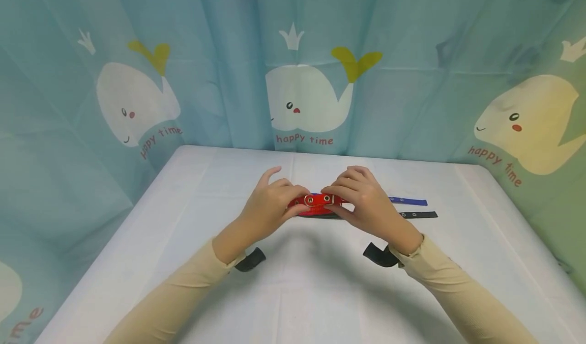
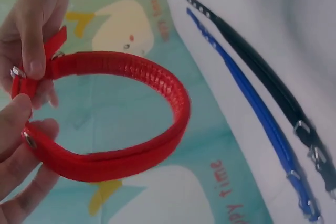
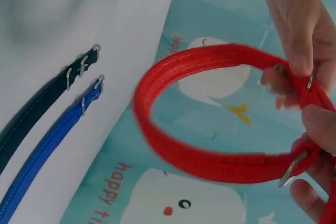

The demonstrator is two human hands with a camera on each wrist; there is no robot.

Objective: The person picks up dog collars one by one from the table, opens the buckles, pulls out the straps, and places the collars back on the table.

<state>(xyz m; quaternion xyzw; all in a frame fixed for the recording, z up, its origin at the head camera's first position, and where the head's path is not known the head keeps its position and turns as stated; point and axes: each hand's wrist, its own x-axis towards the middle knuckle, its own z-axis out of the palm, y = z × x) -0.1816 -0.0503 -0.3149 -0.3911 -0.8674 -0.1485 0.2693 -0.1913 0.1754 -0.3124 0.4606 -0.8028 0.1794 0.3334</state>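
A red buckled collar (image 2: 181, 108) with metal eyelets is bent into a loop and held up by both hands. My left hand (image 1: 270, 206) pinches it beside an eyelet, thumb below and fingers above. At the buckle end, my right hand (image 1: 366, 199) grips the strap between thumb and fingers. A free red tip sticks out past the right hand's fingers in the left wrist view. On the table behind lie a blue collar (image 3: 52, 142) and a black collar (image 3: 37, 111), side by side, stretched straight. In the head view both hands partly cover them.
The white table (image 1: 293, 293) meets a light blue curtain (image 1: 238, 79) printed with whales at its far edge. Black straps (image 1: 382, 255) hang at both wrists, below the sleeves.
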